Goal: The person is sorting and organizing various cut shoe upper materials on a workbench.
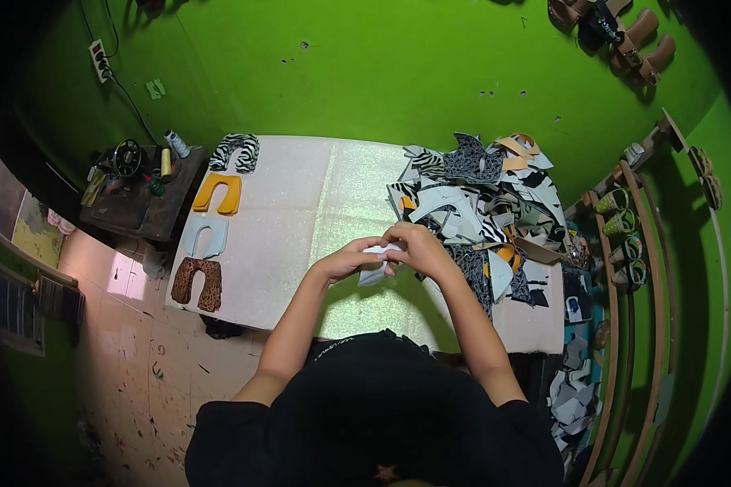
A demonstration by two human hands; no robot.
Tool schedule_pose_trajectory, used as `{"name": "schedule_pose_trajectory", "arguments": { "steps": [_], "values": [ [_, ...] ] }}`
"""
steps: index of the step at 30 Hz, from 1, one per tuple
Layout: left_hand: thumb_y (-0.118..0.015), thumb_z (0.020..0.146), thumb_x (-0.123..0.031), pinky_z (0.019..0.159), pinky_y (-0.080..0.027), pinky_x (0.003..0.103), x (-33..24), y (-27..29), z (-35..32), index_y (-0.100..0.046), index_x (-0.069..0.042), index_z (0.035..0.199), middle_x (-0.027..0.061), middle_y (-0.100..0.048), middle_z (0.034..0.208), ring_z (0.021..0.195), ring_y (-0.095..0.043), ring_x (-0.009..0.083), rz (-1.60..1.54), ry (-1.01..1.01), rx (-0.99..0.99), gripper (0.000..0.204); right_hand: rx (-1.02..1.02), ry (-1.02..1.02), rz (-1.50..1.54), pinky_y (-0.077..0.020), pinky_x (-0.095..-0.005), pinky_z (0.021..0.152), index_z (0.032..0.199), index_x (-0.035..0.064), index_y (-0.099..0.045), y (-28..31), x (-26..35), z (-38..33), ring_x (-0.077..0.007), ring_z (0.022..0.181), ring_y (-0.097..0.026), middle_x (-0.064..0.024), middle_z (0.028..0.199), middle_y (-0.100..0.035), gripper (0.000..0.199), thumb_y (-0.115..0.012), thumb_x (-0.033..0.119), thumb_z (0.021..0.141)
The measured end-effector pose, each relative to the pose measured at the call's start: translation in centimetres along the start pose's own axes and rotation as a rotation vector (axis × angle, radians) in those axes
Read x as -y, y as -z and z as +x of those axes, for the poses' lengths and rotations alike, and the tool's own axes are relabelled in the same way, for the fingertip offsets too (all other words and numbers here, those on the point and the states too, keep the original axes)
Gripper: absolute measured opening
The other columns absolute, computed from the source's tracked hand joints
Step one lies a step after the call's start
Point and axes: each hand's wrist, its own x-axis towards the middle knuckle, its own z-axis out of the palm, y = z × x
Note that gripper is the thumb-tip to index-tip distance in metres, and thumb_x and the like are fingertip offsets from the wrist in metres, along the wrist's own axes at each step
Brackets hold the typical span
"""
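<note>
Pinching a pale grey cut piece between both hands, my left hand and right hand close on it above the white glittery table. Four upper shapes lie in a column at left: zebra, yellow, grey, leopard. Mixed offcuts heap at right, against green walls.

Your table is covered by a pale glittery sheet that sparkles under the light, and the white cut-out piece looks smooth and matt. The leopard-print cut pieces look like soft cloth, and the green painted wall is flatly matt.
</note>
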Motion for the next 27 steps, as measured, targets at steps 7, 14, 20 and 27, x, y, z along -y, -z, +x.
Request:
{"name": "schedule_pose_trajectory", "arguments": {
  "steps": [7, 14, 20, 27],
  "values": [
    [-0.053, 0.080, 0.000, 0.078, -0.046, 0.025, -0.7, -0.1, -1.9, -0.043, 0.001, 0.119, 0.0073, -0.060, 0.091, 0.080, -0.060, 0.0130, 0.095, 0.036, -0.132, 0.041, -0.031, -0.062, 0.040, -0.0448, -0.0300, 0.064, 0.096, 0.0046, -0.057, 0.0, 1.4, -0.3, -0.0226, 0.073, -0.053, -0.0087, 0.082, -0.052, 0.038, -0.069, 0.017, 0.063],
    [-0.051, 0.080, 0.001, 0.072, -0.048, 0.025, -2.9, 0.7, -4.8, -0.046, 0.001, 0.116, 0.0072, -0.060, 0.088, 0.075, -0.060, 0.0129, 0.063, 0.075, -0.216, 0.037, 0.088, -0.238, 0.416, -0.0434, -0.0209, 0.063, 0.103, 0.0038, -0.052, -2.1, -2.2, -0.1, -0.0079, 0.072, -0.052, -0.0045, 0.092, -0.052, 0.045, -0.072, 0.008, 0.063],
    [-0.052, 0.082, -0.003, 0.067, -0.049, 0.026, -3.3, 2.8, -7.6, -0.048, 0.001, 0.112, 0.0065, -0.060, 0.081, 0.071, -0.060, 0.0127, -0.104, 0.006, -0.184, 0.031, 0.047, -0.241, 0.829, -0.0477, -0.0239, 0.074, 0.118, 0.0026, -0.042, -5.8, -1.7, 1.8, -0.0139, 0.089, -0.055, -0.0103, 0.107, -0.051, 0.060, -0.072, 0.002, 0.066],
    [-0.050, 0.083, -0.005, 0.068, -0.049, 0.026, -4.3, 5.0, -10.8, -0.049, 0.000, 0.109, 0.0057, -0.059, 0.080, 0.071, -0.059, 0.0126, -0.118, -0.054, -0.236, 0.026, 0.287, -0.264, 1.217, -0.0437, -0.0280, 0.085, 0.122, 0.0015, -0.039, -8.5, 0.1, 4.6, -0.0168, 0.097, -0.054, -0.0128, 0.108, -0.054, 0.073, -0.078, 0.012, 0.061]
  ]
}}
